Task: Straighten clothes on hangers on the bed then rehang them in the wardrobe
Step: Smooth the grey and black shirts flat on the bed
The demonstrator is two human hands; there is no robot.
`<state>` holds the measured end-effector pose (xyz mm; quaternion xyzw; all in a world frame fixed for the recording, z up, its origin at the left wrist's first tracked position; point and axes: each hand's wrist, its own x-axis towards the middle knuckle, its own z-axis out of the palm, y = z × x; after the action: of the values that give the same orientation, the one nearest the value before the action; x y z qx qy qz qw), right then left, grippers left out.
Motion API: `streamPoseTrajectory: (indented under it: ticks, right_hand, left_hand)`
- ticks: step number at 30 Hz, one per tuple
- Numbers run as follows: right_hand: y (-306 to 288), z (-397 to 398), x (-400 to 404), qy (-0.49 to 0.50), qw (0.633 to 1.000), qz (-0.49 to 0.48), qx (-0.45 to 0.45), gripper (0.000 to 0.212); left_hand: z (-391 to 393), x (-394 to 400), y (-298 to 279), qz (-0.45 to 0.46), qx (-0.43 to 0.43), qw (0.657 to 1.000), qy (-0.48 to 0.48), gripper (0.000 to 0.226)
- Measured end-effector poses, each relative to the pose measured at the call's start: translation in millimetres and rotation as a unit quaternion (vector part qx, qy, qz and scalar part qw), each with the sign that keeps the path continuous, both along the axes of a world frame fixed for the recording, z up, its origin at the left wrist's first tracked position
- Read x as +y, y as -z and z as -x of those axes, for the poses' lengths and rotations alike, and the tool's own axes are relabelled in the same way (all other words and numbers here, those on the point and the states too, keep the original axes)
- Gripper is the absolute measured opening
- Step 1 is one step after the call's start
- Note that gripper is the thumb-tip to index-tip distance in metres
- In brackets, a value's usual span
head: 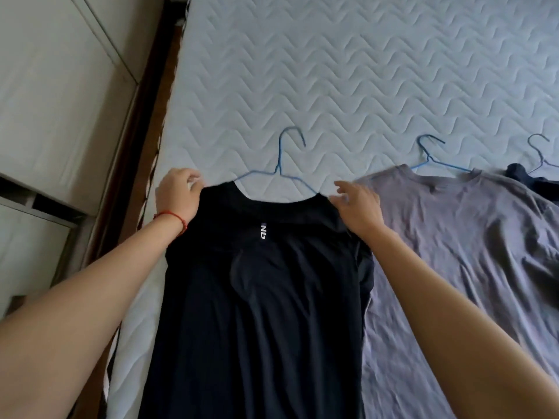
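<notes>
A black shirt [260, 297] lies flat on the quilted bed [363, 71] on a blue wire hanger [279, 164] whose hook points away from me. My left hand [178, 198] pinches the shirt's left shoulder near the collar. Blurred by motion, my right hand [358, 207] rests with loosely spread fingers on the shirt's right shoulder. A grey T-shirt [462, 237] on a second blue hanger [429, 155] lies just to the right, touching the black shirt's side.
A third blue hanger [540, 155] with a dark garment [526, 176] shows at the right edge. White wardrobe doors [60, 86] stand on the left, beyond the dark wooden bed frame [142, 122]. The far half of the mattress carries nothing.
</notes>
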<state>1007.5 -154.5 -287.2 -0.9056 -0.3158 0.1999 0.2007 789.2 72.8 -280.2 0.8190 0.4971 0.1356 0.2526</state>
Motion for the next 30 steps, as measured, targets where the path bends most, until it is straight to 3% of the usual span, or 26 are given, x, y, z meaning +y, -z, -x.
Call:
streamPoseTrajectory:
  ticks: [5, 9, 15, 25, 27, 30]
  right_hand:
    - [49, 3, -55, 0.111, 0.990, 0.007, 0.090, 0.038]
    - [75, -2, -81, 0.184, 0.978, 0.013, 0.096, 0.036]
    - [104, -16, -75, 0.203, 0.973, -0.012, 0.109, 0.040]
    - [123, -6, -75, 0.180, 0.975, 0.035, 0.123, 0.022]
    - [118, -12, -77, 0.208, 0.971, 0.004, 0.114, 0.018]
    - [110, -29, -93, 0.303, 0.942, -0.118, 0.085, 0.011]
  left_hand:
    - [21, -49, 61, 0.031, 0.073, 0.996, 0.047, 0.028]
    - [37, -112, 106, 0.031, 0.099, 0.986, 0.133, 0.032]
    - [31, -163, 152, 0.063, 0.200, 0.959, 0.192, 0.059]
    - [39, -169, 177, 0.042, 0.252, 0.942, 0.217, 0.076]
    - [39, -168, 178, 0.046, 0.250, 0.942, 0.218, 0.081]
    - [37, -168, 177, 0.057, 0.253, 0.942, 0.214, 0.079]
